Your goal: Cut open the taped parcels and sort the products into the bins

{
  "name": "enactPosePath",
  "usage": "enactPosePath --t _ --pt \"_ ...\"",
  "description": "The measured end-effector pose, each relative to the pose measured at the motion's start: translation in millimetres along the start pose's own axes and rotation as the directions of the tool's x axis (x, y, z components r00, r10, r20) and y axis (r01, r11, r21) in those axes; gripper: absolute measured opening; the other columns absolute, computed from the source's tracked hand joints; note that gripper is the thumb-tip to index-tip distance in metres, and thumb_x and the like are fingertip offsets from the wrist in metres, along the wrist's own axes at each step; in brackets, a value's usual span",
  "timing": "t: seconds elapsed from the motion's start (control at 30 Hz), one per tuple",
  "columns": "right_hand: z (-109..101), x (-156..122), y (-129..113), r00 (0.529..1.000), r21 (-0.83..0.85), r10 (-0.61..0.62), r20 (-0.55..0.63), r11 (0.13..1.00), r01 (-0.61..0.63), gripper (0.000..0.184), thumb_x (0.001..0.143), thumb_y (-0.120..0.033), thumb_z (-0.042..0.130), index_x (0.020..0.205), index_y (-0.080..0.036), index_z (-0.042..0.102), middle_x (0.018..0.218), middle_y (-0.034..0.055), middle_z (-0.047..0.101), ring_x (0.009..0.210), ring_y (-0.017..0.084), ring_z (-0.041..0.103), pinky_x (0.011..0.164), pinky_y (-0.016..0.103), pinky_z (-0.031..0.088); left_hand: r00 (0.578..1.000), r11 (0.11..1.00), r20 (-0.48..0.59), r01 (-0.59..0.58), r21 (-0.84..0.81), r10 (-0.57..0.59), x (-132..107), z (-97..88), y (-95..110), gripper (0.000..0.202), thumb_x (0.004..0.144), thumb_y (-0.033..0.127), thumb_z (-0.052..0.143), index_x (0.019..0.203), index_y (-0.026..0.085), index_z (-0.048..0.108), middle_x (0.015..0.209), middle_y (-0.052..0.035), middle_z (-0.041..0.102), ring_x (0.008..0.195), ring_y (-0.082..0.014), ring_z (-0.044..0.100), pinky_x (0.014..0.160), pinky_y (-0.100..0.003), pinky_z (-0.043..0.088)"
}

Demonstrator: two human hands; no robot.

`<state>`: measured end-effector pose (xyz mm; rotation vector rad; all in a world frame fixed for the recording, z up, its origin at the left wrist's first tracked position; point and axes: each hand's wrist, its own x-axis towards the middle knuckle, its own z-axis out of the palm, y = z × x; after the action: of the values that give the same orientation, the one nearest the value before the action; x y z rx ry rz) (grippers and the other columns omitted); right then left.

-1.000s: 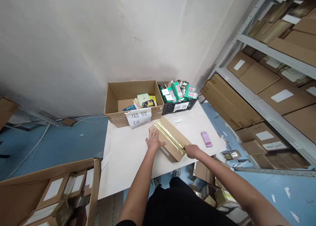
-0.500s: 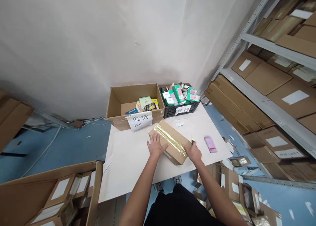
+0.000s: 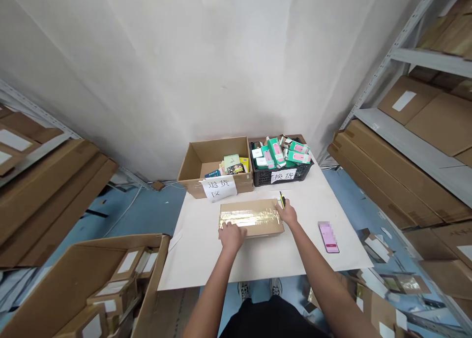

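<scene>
Head view: taped carton point(image 3: 252, 219) at centre frame, hands apart, one at each end; left hand point(image 3: 231, 235) over the near left edge, impossible to tell whether gripping; right hand point(image 3: 288, 213) closed around a cutter point(image 3: 282, 200) while touching the right end. Possible nick to left hand or carton, if shifted with cutter in grip. Underneath, white tabletop point(image 3: 201, 259); phone point(image 3: 329, 237) lower right, shelving point(image 3: 431, 60) upper right, pale wall point(image 3: 221, 82) across the top.

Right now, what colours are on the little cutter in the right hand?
The cutter looks black and yellow; the head view shows it best.
</scene>
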<state>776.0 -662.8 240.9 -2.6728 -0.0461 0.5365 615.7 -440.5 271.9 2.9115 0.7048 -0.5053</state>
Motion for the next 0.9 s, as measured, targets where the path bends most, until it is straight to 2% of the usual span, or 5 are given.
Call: enactPosePath --t 0.13,0.33,0.57,0.73,0.9 --pt "-2.3 -19.6 33.4 1.0 0.118 -0.016 -0.009 0.993 0.017 0.042 0.111 -0.049 0.021 0.128 -0.024 0.05 0.104 0.0078 0.075 0.098 0.024 0.073 0.072 0.025 0.044 0.977 0.975 -0.058 -0.207 -0.077 0.203 34.8 -13.7 31.3 0.07 0.097 0.062 0.045 0.157 0.026 0.048 0.168 -0.0106 0.039 0.157 -0.0351 0.027 0.123 -0.051 0.031" --pt "-23.1 -33.7 64.6 0.965 0.031 -0.232 0.118 0.973 0.23 0.032 0.112 -0.041 0.031 0.124 -0.025 0.056 0.103 0.0041 0.076 0.093 0.021 0.071 0.071 0.023 0.04 0.971 0.976 -0.143 -0.203 -0.078 0.191 49.2 26.0 54.1 0.089 0.093 0.074 0.043 0.167 0.026 0.027 0.176 -0.0058 0.018 0.163 -0.0323 0.005 0.131 -0.053 0.006" --pt "-34.5 -19.5 12.0 0.851 -0.142 -0.448 0.274 0.857 0.496 0.033 0.107 -0.033 0.05 0.139 -0.029 0.055 0.127 0.0068 0.074 0.113 0.024 0.069 0.084 0.026 0.042 0.963 0.974 -0.23 -0.178 -0.141 0.142 36.5 29.3 52.1 0.089 0.092 0.069 0.049 0.166 0.023 0.029 0.173 -0.0043 0.03 0.163 -0.0285 0.013 0.133 -0.045 0.011" --pt "-32.9 -5.1 -29.4 0.776 -0.229 -0.492 0.394 0.765 0.602 0.032 0.103 -0.032 0.056 0.135 -0.029 0.063 0.128 0.0076 0.074 0.118 0.026 0.068 0.095 0.031 0.046 0.952 0.965 -0.268 -0.196 -0.176 0.144 33.6 30.9 51.4 0.095 0.09 0.071 0.055 0.166 0.022 0.027 0.17 -0.0053 0.036 0.162 -0.0279 0.018 0.134 -0.044 0.01" --pt "-43.5 1.5 -41.5 0.726 -0.337 -0.509 0.462 0.656 0.675 0.035 0.099 -0.02 0.058 0.132 -0.027 0.067 0.124 0.0101 0.076 0.117 0.029 0.069 0.096 0.036 0.05 0.949 0.961 -0.284 -0.198 -0.194 0.139 33.3 31.5 46.9 0.093 0.088 0.074 0.055 0.164 0.026 0.034 0.169 -0.0019 0.038 0.163 -0.0305 0.012 0.134 -0.045 0.01"
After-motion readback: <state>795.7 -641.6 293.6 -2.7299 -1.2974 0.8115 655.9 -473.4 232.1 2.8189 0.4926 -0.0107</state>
